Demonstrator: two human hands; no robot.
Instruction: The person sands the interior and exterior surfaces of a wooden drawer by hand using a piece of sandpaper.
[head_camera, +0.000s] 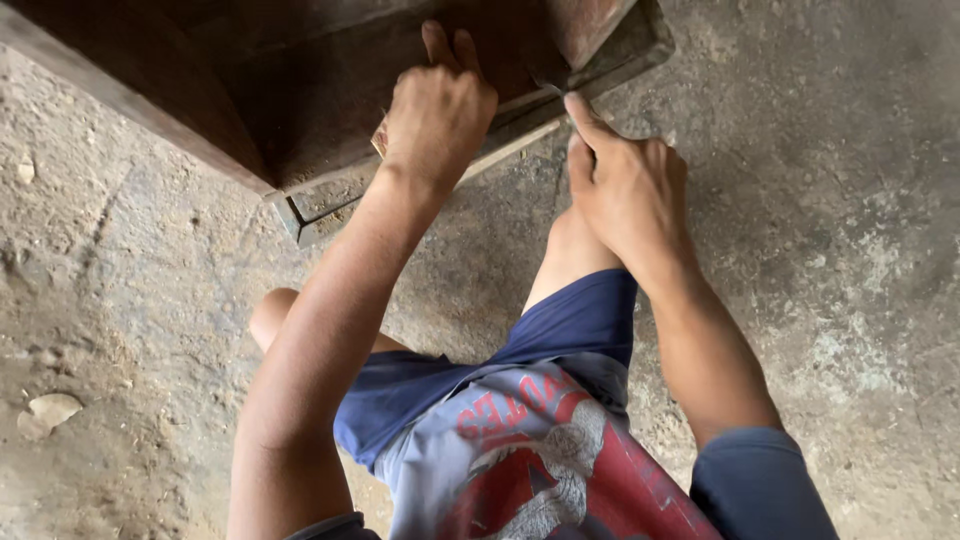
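Dark wooden furniture (300, 90), seemingly a cabinet or frame lying on the ground, is seen at the far side of the view, its lower edge resting on a rough concrete floor (850, 250). A small pale block, possibly sandpaper or a wood offcut (381, 138), is pressed against the wood under the left hand (437, 115), whose fingers are curled shut over it, apparently so that it can be rubbed along the surface. The right hand (630, 185) is set just to the right, apart from the left; its fingers are mostly folded and its thumb is stretched out to touch the furniture's pale lower rail (520, 130), seemingly to steady the piece. Nothing is held in it. Nearer, blue shorts (570, 330) and bare knees are seen, as of a person crouching. A grey shirt (540, 460) with a red and white printed design fills the near edge. A pale stone (50, 410) lies on the floor at the near left.
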